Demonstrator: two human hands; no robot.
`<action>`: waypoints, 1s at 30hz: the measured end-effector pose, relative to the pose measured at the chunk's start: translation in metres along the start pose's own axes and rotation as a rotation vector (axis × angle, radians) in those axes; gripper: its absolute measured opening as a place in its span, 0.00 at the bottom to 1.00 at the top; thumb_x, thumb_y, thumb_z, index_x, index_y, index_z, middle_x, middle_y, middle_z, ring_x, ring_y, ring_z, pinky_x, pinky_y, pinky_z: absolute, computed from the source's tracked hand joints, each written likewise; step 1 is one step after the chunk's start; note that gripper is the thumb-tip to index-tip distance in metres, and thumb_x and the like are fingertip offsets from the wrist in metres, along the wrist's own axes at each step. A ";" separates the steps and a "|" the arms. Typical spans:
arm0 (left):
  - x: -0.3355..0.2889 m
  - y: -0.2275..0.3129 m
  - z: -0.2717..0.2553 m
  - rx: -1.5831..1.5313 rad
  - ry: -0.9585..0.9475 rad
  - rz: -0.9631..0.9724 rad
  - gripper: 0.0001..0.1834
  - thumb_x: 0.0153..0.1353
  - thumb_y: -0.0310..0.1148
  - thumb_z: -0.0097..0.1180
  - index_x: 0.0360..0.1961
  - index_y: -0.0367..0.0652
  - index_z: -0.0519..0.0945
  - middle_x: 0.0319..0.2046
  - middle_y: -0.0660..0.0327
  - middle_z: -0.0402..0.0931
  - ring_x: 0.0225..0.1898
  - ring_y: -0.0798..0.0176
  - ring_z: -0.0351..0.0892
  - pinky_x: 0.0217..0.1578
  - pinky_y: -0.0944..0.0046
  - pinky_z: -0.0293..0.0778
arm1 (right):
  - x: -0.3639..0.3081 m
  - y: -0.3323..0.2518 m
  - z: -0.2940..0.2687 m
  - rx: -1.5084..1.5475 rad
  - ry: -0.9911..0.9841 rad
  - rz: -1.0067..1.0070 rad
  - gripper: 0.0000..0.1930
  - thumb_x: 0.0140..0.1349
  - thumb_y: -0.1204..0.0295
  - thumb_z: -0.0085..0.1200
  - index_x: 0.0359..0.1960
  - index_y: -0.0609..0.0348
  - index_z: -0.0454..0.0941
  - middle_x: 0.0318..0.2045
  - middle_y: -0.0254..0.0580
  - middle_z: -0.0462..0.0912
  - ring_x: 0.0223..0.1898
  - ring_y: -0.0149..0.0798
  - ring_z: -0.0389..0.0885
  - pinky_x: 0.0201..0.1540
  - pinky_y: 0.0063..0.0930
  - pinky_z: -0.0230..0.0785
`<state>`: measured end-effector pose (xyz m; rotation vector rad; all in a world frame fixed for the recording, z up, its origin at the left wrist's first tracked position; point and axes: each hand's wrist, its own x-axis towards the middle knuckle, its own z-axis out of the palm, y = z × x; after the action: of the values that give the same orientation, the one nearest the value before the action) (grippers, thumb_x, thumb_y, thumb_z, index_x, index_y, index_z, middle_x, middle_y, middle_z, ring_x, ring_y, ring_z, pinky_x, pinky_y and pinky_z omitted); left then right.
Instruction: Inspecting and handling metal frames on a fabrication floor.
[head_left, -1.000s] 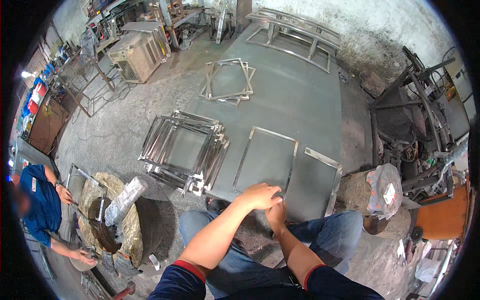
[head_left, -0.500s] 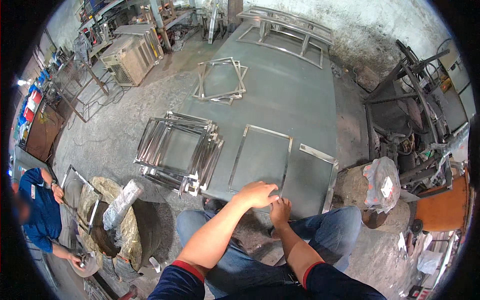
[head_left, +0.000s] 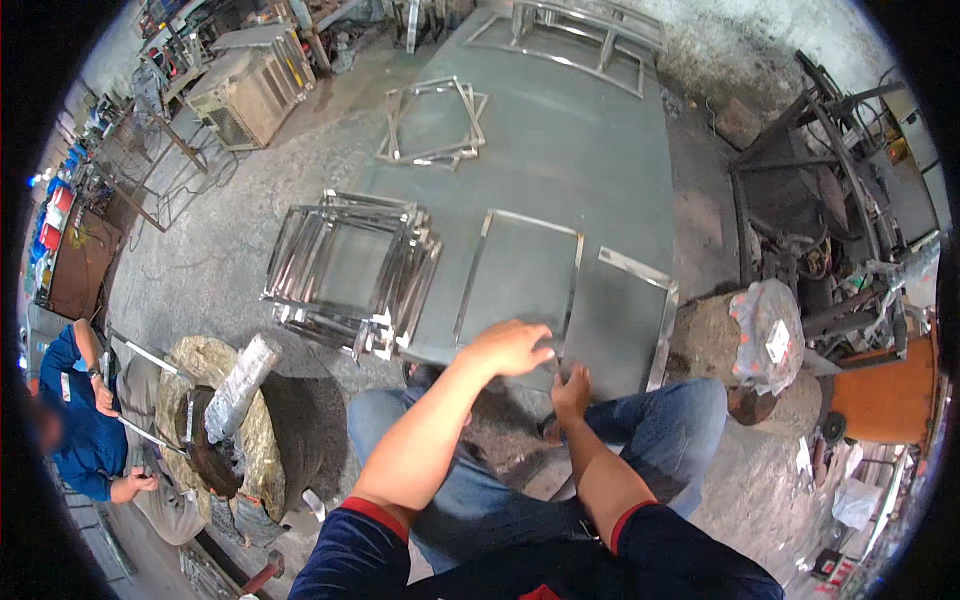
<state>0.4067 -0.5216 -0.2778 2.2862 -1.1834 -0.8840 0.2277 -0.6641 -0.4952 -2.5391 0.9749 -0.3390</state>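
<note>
A thin rectangular metal frame lies flat on the grey metal sheet in front of me. My left hand rests over the frame's near end, thumb and forefinger apart, and covers much of the near rail. Close to the near right corner is my right hand, just beyond the sheet's edge. Its fingers are pinched together, and anything between them is too small to make out. Right of the frame, an L-shaped pair of metal strips lies on the sheet.
Left of the frame is a stack of similar metal frames; farther back lie a few crossed frames. A larger metal framework occupies the far end. At left, a co-worker holds a frame beside a wrapped ring-shaped roll. A wrapped cylinder stands right.
The view has tilted, so the table sits higher in it. My hands have drawn slightly apart at the frame's near end. The co-worker's frame has swung lower.
</note>
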 end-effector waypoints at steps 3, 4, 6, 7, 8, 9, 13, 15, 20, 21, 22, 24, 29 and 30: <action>0.001 -0.004 -0.001 -0.050 0.035 0.055 0.25 0.66 0.49 0.52 0.58 0.48 0.75 0.43 0.51 0.83 0.48 0.44 0.81 0.48 0.49 0.75 | 0.002 0.013 0.004 0.203 -0.140 0.138 0.18 0.56 0.72 0.59 0.50 0.58 0.74 0.43 0.50 0.79 0.48 0.57 0.76 0.50 0.49 0.68; 0.001 -0.004 -0.002 -0.066 0.041 0.049 0.25 0.66 0.49 0.52 0.58 0.47 0.75 0.43 0.51 0.83 0.48 0.44 0.81 0.48 0.49 0.75 | 0.004 0.015 0.006 0.198 -0.112 0.092 0.16 0.57 0.72 0.59 0.47 0.59 0.75 0.40 0.50 0.80 0.45 0.57 0.78 0.48 0.48 0.69; 0.001 -0.005 -0.001 -0.081 0.046 0.043 0.25 0.66 0.49 0.52 0.58 0.47 0.75 0.43 0.52 0.83 0.47 0.44 0.81 0.48 0.49 0.75 | 0.006 0.016 0.008 0.192 -0.083 0.047 0.13 0.57 0.72 0.58 0.44 0.60 0.77 0.38 0.51 0.81 0.43 0.57 0.79 0.46 0.48 0.70; 0.001 -0.005 -0.002 -0.079 0.045 0.046 0.25 0.66 0.49 0.52 0.58 0.46 0.75 0.43 0.52 0.83 0.47 0.44 0.81 0.48 0.49 0.75 | 0.007 0.015 0.009 0.229 -0.106 0.112 0.12 0.58 0.71 0.58 0.43 0.61 0.78 0.37 0.51 0.82 0.42 0.56 0.80 0.47 0.46 0.71; 0.001 -0.005 -0.002 -0.057 0.040 0.005 0.25 0.66 0.49 0.52 0.58 0.46 0.75 0.43 0.52 0.83 0.47 0.45 0.81 0.47 0.49 0.75 | 0.008 0.013 0.009 0.310 -0.167 0.155 0.11 0.58 0.71 0.57 0.41 0.61 0.80 0.37 0.52 0.83 0.42 0.55 0.81 0.47 0.45 0.72; 0.001 -0.005 -0.002 -0.076 0.048 0.051 0.25 0.66 0.49 0.52 0.58 0.46 0.75 0.43 0.52 0.83 0.47 0.45 0.81 0.47 0.49 0.75 | 0.009 0.011 0.009 0.267 -0.125 0.174 0.11 0.58 0.71 0.57 0.41 0.61 0.80 0.37 0.52 0.83 0.42 0.55 0.81 0.47 0.45 0.72; 0.000 -0.003 0.000 -0.043 0.032 0.025 0.25 0.66 0.49 0.52 0.58 0.46 0.75 0.43 0.52 0.83 0.48 0.45 0.81 0.48 0.50 0.75 | 0.011 0.006 0.006 0.294 -0.192 0.261 0.12 0.59 0.69 0.57 0.42 0.61 0.83 0.38 0.53 0.85 0.43 0.52 0.84 0.47 0.41 0.73; 0.000 -0.003 0.003 -0.035 0.023 0.014 0.25 0.66 0.49 0.52 0.58 0.47 0.74 0.43 0.52 0.83 0.48 0.45 0.81 0.49 0.50 0.75 | 0.012 0.005 0.005 0.303 -0.201 0.292 0.12 0.60 0.69 0.56 0.43 0.60 0.84 0.38 0.54 0.85 0.43 0.52 0.84 0.47 0.40 0.74; 0.004 -0.001 0.016 0.041 -0.032 -0.021 0.25 0.67 0.49 0.51 0.59 0.47 0.74 0.45 0.51 0.83 0.49 0.44 0.80 0.50 0.48 0.74 | 0.011 0.008 0.009 0.383 -0.194 0.271 0.12 0.59 0.68 0.56 0.39 0.62 0.85 0.33 0.54 0.86 0.38 0.52 0.86 0.45 0.40 0.75; 0.005 0.000 0.020 0.039 -0.038 -0.020 0.24 0.66 0.49 0.52 0.57 0.46 0.75 0.45 0.49 0.82 0.50 0.43 0.79 0.51 0.47 0.74 | 0.011 0.009 0.012 0.358 -0.146 0.268 0.12 0.59 0.68 0.56 0.39 0.62 0.85 0.33 0.54 0.86 0.38 0.52 0.86 0.45 0.40 0.75; 0.007 0.002 0.025 0.007 -0.033 0.022 0.24 0.66 0.49 0.52 0.57 0.46 0.75 0.45 0.49 0.82 0.50 0.43 0.79 0.51 0.47 0.74 | 0.011 0.011 0.014 0.330 -0.155 0.276 0.12 0.59 0.68 0.56 0.39 0.62 0.85 0.33 0.54 0.86 0.38 0.51 0.86 0.44 0.40 0.75; 0.010 0.008 0.038 0.072 -0.185 0.004 0.23 0.65 0.49 0.52 0.54 0.45 0.78 0.46 0.47 0.82 0.51 0.42 0.79 0.51 0.47 0.73 | 0.011 0.016 0.019 0.301 -0.166 0.280 0.12 0.58 0.68 0.57 0.39 0.63 0.85 0.33 0.54 0.86 0.38 0.51 0.86 0.44 0.40 0.75; 0.011 0.028 0.077 0.079 -0.352 0.111 0.22 0.62 0.48 0.54 0.45 0.40 0.82 0.42 0.45 0.83 0.46 0.40 0.81 0.48 0.45 0.76 | 0.013 0.027 0.024 0.585 -0.281 0.406 0.14 0.59 0.66 0.58 0.40 0.64 0.84 0.34 0.53 0.86 0.38 0.47 0.86 0.43 0.38 0.75; 0.009 0.031 0.084 0.141 -0.398 0.085 0.22 0.62 0.48 0.54 0.43 0.39 0.83 0.42 0.45 0.83 0.47 0.40 0.81 0.48 0.45 0.76 | 0.013 0.028 0.024 0.578 -0.243 0.372 0.14 0.59 0.66 0.58 0.40 0.64 0.84 0.34 0.53 0.86 0.38 0.47 0.86 0.43 0.38 0.75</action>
<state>0.3344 -0.5521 -0.3211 2.2084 -1.5396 -1.3017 0.2291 -0.6856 -0.5281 -1.7916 1.0439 -0.1632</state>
